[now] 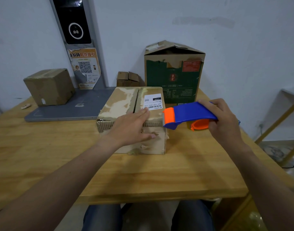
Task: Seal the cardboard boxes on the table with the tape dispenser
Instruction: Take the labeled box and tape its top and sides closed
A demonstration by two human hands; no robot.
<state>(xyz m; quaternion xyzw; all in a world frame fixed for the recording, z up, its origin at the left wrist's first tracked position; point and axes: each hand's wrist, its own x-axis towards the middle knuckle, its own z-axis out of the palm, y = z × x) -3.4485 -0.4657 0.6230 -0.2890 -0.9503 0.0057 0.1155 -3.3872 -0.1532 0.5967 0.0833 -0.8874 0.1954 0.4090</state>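
Pale wall stands behind a wooden worktop (143, 172) that carries several boxes. Under the left hand (131, 125) sits a worn cardboard box (123, 100) with its top flaps folded shut along a middle seam. That hand lies flat with straight fingers on the near top edge and its thumb on the front face. A white label (153, 102) is stuck to the box top just beyond its fingertips.

The right hand (226, 120) curls round the blue handle of the tape dispenser (189, 114) and holds it above the worktop. The dispenser's orange nose points toward the left hand, just beside the box's near right corner; whether it touches the cardboard cannot be told.

Beyond the right hand stands a tall green-printed box (172, 77) with raised top flaps. A small open box (128, 79) sits beyond the left hand. Far left of the left hand, a cube-shaped box (49, 85) rests on a grey platform (68, 109).
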